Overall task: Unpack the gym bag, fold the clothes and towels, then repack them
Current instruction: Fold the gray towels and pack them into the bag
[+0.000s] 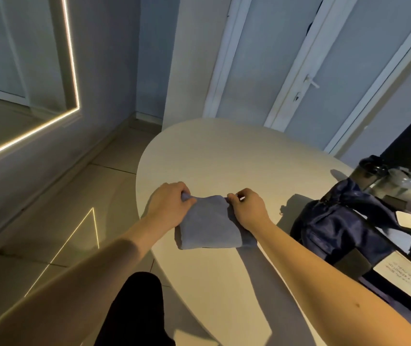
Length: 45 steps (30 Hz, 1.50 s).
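**Folding a towel.** A grey towel (212, 223) is being held flat on the tabletop (224, 156), close to its left edge and directly in front of the person. The far edge is being gripped at both corners: the far-left corner by the left hand (168, 203) and the far-right corner by the right hand (248, 208), the fingers of each curled onto the cloth. The towel is lying already doubled, its longer side running left to right between the hands. A further fold, far edge toward near edge, is judged to be in hand. The bag (336, 226) is standing to the right, apart from the towel and nearer the right hand. A blurred bottle (371, 173) is seen beyond it.
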Tool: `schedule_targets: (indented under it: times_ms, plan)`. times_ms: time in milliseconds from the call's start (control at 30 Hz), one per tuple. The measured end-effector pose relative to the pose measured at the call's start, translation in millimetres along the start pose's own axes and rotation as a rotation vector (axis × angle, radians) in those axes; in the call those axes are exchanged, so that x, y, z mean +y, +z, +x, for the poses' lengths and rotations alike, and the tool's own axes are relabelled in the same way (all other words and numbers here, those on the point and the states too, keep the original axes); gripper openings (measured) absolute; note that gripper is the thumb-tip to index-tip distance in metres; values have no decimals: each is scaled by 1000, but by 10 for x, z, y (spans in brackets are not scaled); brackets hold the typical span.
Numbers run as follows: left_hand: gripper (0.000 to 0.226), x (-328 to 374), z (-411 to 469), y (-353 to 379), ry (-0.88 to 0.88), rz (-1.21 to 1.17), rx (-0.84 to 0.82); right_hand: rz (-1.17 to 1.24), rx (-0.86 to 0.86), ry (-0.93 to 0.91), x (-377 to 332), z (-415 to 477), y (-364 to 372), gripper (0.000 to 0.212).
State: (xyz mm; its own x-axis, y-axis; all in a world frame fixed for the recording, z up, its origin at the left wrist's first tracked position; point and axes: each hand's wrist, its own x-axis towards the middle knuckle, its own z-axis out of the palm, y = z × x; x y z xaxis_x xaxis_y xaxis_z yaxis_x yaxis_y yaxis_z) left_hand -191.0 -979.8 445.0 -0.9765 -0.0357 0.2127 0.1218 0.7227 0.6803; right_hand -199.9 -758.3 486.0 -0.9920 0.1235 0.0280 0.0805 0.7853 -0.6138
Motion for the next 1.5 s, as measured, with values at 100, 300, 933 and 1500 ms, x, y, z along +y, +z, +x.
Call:
schedule_targets:
  times_ms: [100, 300, 933, 1500]
  plan:
    - [15, -16, 24, 22, 59, 52, -4, -226, 168, -196, -66, -192, 13, 47]
    - [25, -35, -21, 45, 123, 144, -16, -421, -1, -465, -58, -761, 259, 80]
    - [60, 628, -223, -208, -127, 291, -442, 6, -172, 81, 199, -1320, -332, 65]
    - [33, 1854, -385, -310, 118, -183, -387, 177, 102, -85, 96, -1452, -1162, 37]
